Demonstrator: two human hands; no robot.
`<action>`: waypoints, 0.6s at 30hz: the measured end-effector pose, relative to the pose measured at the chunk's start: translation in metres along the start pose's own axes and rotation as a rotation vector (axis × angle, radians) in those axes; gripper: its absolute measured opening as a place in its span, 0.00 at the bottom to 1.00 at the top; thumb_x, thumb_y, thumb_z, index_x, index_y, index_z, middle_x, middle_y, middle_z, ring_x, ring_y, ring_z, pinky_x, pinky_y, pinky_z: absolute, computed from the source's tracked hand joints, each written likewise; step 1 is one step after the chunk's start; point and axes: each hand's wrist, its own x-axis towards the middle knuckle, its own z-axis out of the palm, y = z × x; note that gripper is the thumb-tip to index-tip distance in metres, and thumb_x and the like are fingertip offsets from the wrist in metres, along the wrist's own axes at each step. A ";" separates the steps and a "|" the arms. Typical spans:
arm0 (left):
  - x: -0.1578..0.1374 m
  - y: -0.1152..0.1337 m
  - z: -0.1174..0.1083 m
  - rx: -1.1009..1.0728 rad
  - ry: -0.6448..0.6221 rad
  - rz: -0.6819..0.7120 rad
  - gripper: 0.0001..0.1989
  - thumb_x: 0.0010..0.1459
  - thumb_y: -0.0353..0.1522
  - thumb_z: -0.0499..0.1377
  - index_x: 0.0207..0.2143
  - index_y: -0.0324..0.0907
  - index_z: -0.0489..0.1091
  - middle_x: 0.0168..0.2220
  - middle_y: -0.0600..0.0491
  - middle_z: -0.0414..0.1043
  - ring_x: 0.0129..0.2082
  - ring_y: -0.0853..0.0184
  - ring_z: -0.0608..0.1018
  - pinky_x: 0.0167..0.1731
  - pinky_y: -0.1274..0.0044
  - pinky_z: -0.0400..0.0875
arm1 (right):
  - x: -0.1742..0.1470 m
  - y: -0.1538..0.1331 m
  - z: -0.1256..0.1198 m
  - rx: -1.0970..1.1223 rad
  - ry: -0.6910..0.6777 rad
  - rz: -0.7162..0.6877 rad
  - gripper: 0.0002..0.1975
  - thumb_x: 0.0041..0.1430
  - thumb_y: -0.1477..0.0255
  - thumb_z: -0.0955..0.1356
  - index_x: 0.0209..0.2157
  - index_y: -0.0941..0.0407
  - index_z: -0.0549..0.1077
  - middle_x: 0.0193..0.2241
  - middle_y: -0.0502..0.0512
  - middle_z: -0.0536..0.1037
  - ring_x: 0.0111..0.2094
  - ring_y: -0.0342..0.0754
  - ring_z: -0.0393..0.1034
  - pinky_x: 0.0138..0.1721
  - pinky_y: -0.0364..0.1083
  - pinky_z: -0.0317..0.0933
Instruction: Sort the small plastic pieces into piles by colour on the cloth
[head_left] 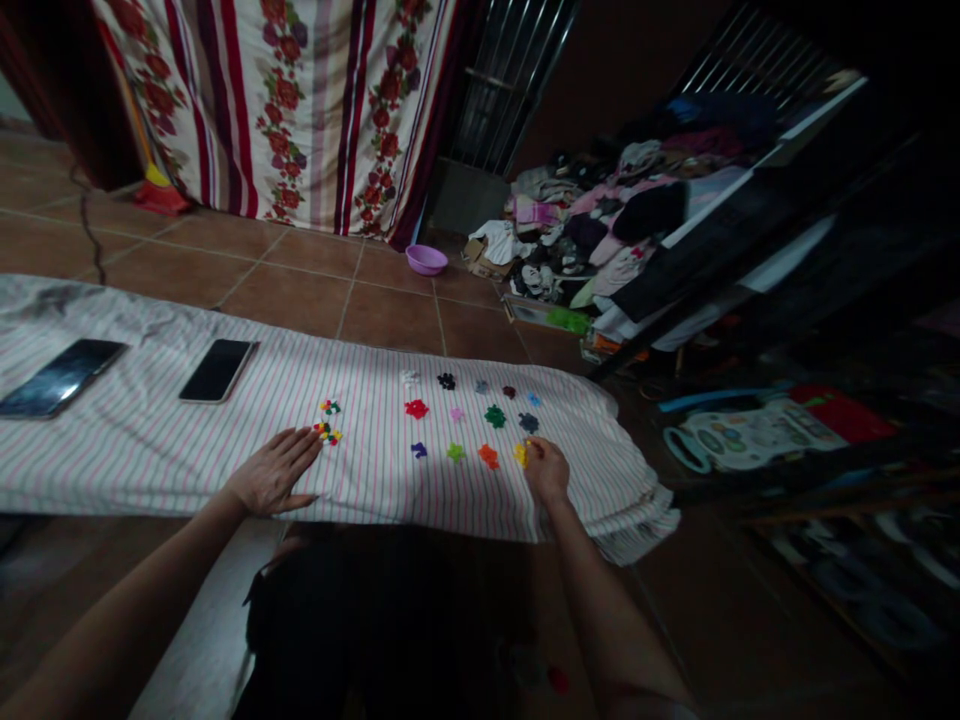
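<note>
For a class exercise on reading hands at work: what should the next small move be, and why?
Perhaps the left hand should slide one yellow piece from the mixed pieces: its fingertips are at them, and yellow shows there among red and green. The right hand is at the yellow pile, one of several single-colour piles.

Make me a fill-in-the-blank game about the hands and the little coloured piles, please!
1. The right hand has its fingertips at the ____ pile.
2. The left hand is palm ____ beside the mixed-colour pieces.
3. Between the red pile and the dark green pile sits the ____ pile.
4. Next to the white pile, in the back row, is the ____ pile.

Missing words: yellow; down; pink; black
</note>
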 end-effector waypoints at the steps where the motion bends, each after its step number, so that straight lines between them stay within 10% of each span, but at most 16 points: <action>1: 0.000 0.000 0.000 -0.005 0.000 -0.004 0.37 0.61 0.51 0.53 0.62 0.31 0.62 0.59 0.33 0.65 0.59 0.45 0.68 0.56 0.58 0.63 | 0.003 0.002 0.001 -0.007 -0.024 -0.003 0.16 0.53 0.68 0.60 0.33 0.56 0.78 0.35 0.60 0.80 0.37 0.52 0.72 0.45 0.50 0.64; 18: -0.001 0.000 0.000 -0.011 -0.028 -0.017 0.37 0.61 0.51 0.53 0.62 0.32 0.61 0.60 0.33 0.64 0.60 0.46 0.66 0.57 0.58 0.63 | 0.014 0.005 0.006 -0.057 -0.160 -0.053 0.20 0.47 0.78 0.59 0.33 0.56 0.81 0.37 0.58 0.82 0.41 0.50 0.75 0.50 0.50 0.66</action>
